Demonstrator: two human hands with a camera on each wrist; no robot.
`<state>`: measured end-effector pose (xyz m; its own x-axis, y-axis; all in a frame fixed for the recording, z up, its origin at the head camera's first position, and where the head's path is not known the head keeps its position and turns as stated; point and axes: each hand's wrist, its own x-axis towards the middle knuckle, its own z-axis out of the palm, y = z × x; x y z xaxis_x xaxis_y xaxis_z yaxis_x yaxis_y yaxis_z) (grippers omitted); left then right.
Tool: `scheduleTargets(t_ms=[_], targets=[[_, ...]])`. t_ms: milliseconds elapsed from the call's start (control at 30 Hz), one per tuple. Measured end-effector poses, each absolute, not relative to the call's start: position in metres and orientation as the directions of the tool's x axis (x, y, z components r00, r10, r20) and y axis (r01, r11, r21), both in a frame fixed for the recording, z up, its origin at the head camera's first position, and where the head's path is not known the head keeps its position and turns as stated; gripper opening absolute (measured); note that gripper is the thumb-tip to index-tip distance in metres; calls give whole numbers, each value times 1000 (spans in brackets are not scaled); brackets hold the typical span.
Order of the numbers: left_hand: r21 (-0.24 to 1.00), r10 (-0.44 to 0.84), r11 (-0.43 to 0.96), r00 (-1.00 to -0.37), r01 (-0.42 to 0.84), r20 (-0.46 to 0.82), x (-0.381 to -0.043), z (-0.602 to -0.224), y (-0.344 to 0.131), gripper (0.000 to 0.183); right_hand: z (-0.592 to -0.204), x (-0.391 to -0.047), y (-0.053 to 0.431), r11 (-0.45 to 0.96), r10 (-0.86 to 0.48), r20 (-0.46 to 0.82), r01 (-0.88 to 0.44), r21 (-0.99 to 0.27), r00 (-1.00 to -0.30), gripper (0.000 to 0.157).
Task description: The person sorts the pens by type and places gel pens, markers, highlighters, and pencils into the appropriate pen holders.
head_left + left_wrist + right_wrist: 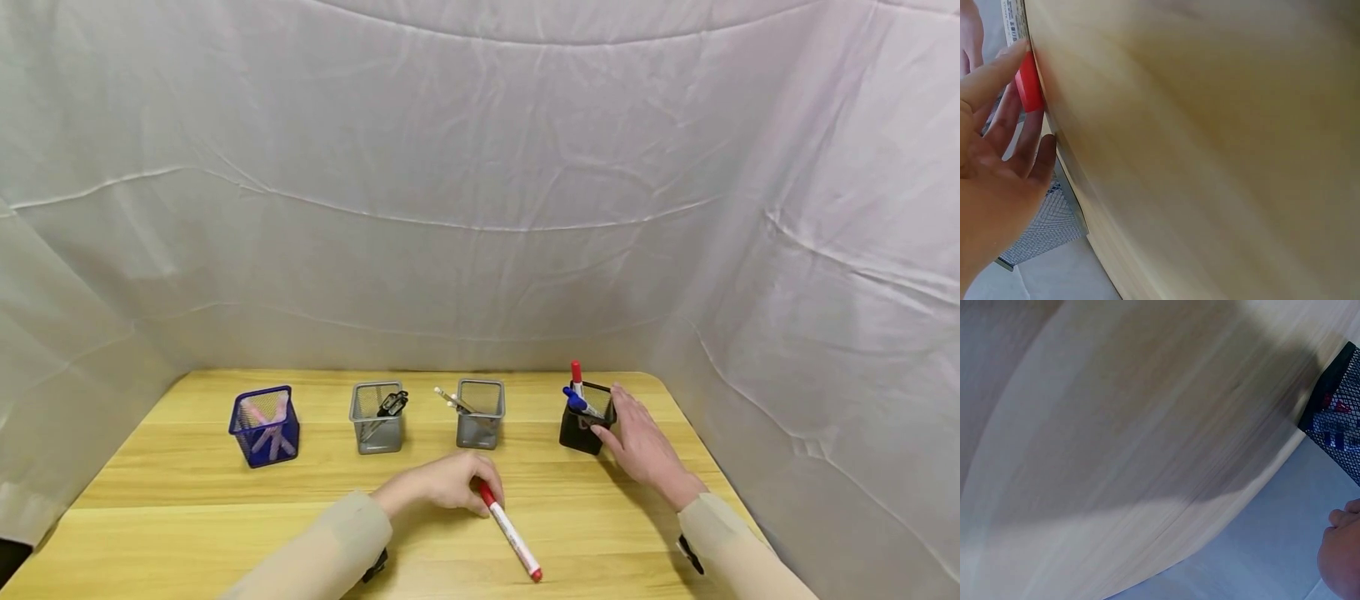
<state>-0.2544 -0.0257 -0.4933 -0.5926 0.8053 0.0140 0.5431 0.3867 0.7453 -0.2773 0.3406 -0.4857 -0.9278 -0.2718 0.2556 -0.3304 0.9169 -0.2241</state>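
A white marker with a red cap [513, 537] lies slanted over the table in front of me. My left hand [450, 482] pinches its capped end, thumb on one side and fingers on the other; the left wrist view shows the red cap [1030, 87] between them. At the right, my right hand [643, 440] holds a black mesh pen holder [577, 437] by its right side, thumb in front and fingers behind the rim. Inside it stand a red-capped marker [577, 375] and blue-capped markers [577, 402]. The right wrist view catches the holder's mesh [1341, 419] and part of the hand.
Along the table's [187, 508] far side stand a blue mesh holder [243, 430] with pink pieces, a grey holder [381, 446] with black-handled scissors [392, 404], and another grey holder [477, 438] with pencils [457, 401]. Pale cloth [465, 183] hangs behind and at both sides.
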Motion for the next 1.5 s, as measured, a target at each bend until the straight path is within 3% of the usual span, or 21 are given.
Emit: scheduleTargets(t_ms=[533,967,1500], targets=[[768,771,436,-635,469,-50,-252,-493,-27,18,-484,-276,340,921,-263,247,-319,-223,-933,82],[804,773,374,-634,463,5,-250,-491,-33,16,-483,-275,339,922,-266,248,-321,-217,-932,81],[897,717,279,-696,343,43,-242,-483,-30,15,-483,-275,339,919,-265,243,-321,-228,-933,83]])
